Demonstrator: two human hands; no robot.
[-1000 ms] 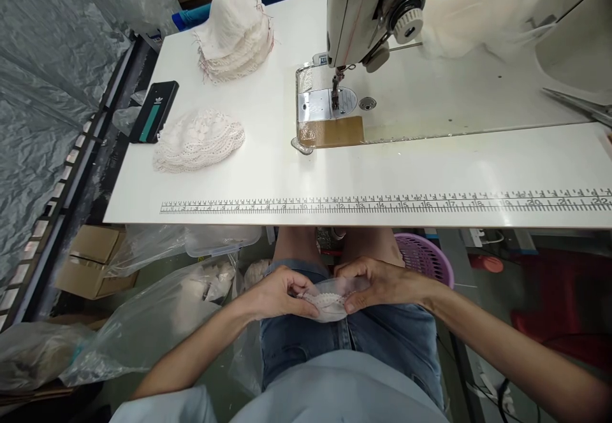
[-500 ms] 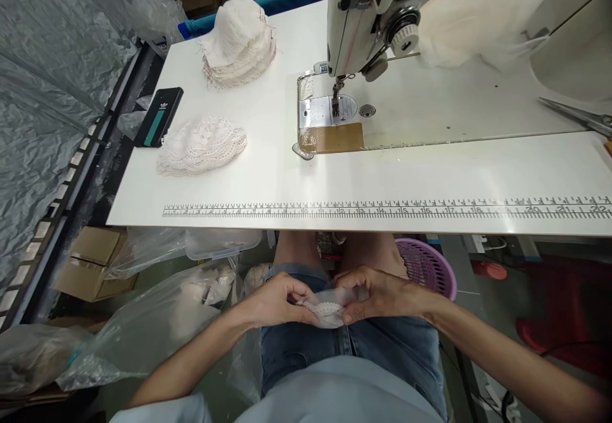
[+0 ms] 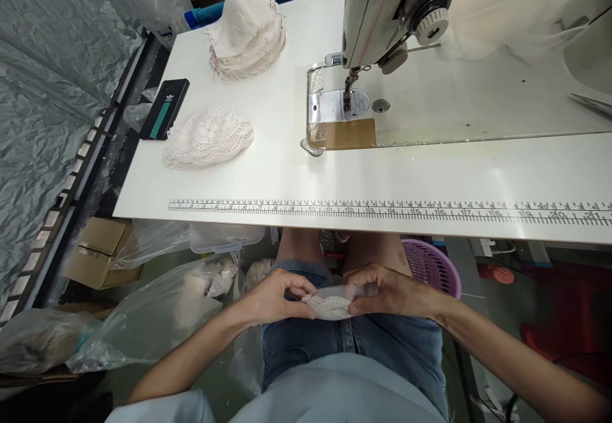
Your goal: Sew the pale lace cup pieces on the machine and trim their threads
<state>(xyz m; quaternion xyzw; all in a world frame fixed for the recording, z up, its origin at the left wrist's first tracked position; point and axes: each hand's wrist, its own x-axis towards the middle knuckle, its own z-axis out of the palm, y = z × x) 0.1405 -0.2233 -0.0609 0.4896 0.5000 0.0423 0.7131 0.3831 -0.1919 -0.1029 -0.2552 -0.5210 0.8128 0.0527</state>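
Above my lap, below the table's front edge, both hands hold a small piece of sheer white fabric (image 3: 331, 305) with a lacy, scalloped trim. My left hand (image 3: 285, 297) pinches its left end between thumb and fingers. At the other end, my right hand (image 3: 382, 292) grips the fabric with thumb and curled fingers. The cloth is stretched between them, and part of it is hidden behind the fingers. On the table lie a stack of white lace pieces (image 3: 210, 139) and, farther back, a pile of cream cup-shaped fabric pieces (image 3: 248, 31) with loose threads.
A sewing machine (image 3: 382, 21) stands on the white table (image 3: 277, 181), which has a printed ruler (image 3: 382, 209) along its front. A black phone-like item (image 3: 165, 109) lies at the left edge, scissors (image 3: 593, 106) at the right. Plastic bags (image 3: 148, 315) and a purple basket (image 3: 437, 267) are below.
The view has shifted slightly, so the table things appear moved. Both hands still hold the sheer fabric, now a little flatter between them.
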